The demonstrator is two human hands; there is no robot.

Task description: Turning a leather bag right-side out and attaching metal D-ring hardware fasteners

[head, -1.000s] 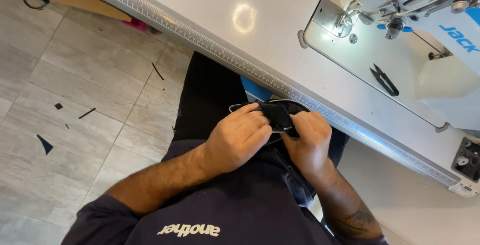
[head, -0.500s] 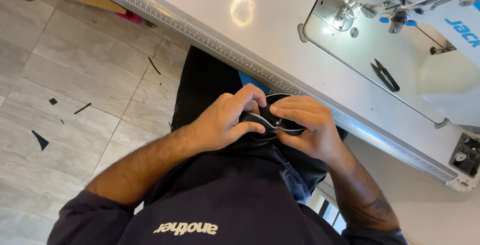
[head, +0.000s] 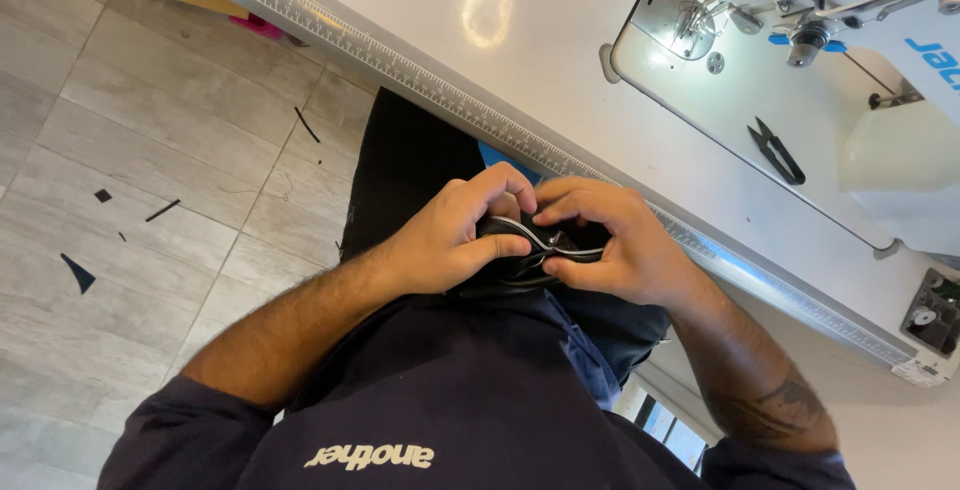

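Both my hands meet over my lap, just below the edge of the sewing table. My left hand (head: 455, 235) grips a small black fabric piece with a silver zipper (head: 535, 248), thumb and fingers pinched on its left end. My right hand (head: 610, 245) holds the same piece from the right, with its fingers curled over the top and its thumb underneath. Most of the fabric is hidden between my hands.
A white sewing table (head: 560, 60) with a ruler strip (head: 430, 85) along its near edge runs across the top. A white sewing machine (head: 850, 10) stands at the right, with black thread snips (head: 778, 152) on its bed. Black fabric scraps (head: 78, 272) lie on the grey tiled floor at left.
My hands have stayed on the zippered piece and shifted their grip, fingers now closer together over the zipper. The view has tilted slightly.
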